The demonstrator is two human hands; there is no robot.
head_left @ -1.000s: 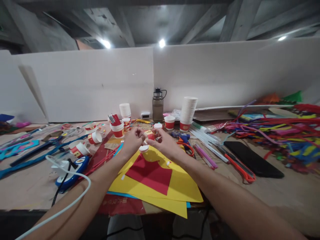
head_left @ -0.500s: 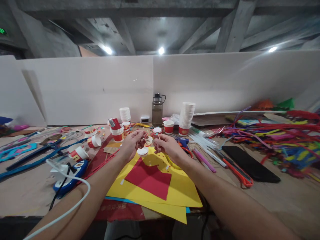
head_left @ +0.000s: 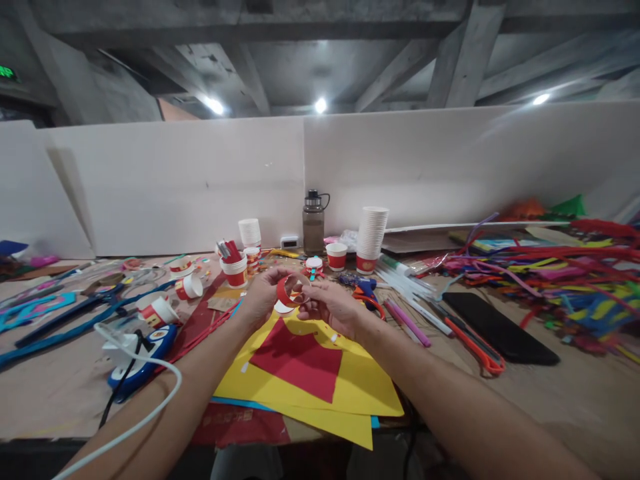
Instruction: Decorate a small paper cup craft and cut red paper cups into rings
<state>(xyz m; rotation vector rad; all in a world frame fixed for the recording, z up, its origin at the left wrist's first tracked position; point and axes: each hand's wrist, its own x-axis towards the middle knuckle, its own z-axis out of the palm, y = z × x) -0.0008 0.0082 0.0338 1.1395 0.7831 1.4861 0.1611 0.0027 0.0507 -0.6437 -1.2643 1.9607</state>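
A curved red paper strip (head_left: 283, 291), looped into a ring, is held between my two hands above the yellow sheets. My left hand (head_left: 265, 293) pinches its left side. On its right side the fingers of my right hand (head_left: 325, 303) are closed around the edge. Partly hidden below the hands is a small white round piece (head_left: 283, 307), which looks like a cup bottom. Under them lie yellow paper sheets (head_left: 370, 393) with a cut red paper piece (head_left: 300, 360) on top, and small scraps are scattered about.
Stacked paper cups (head_left: 373, 233), a water bottle (head_left: 313, 223) and a cup of pens (head_left: 233, 272) stand at the back. A blue glue gun (head_left: 367, 287), an orange cutter (head_left: 477, 347) and a black phone (head_left: 500, 327) lie right. A power strip (head_left: 145, 360) with a white cable is left.
The paper ring has been turned so that its red outer side now shows more. My right hand's fingers have shifted beneath it, and both hands are slightly lower.
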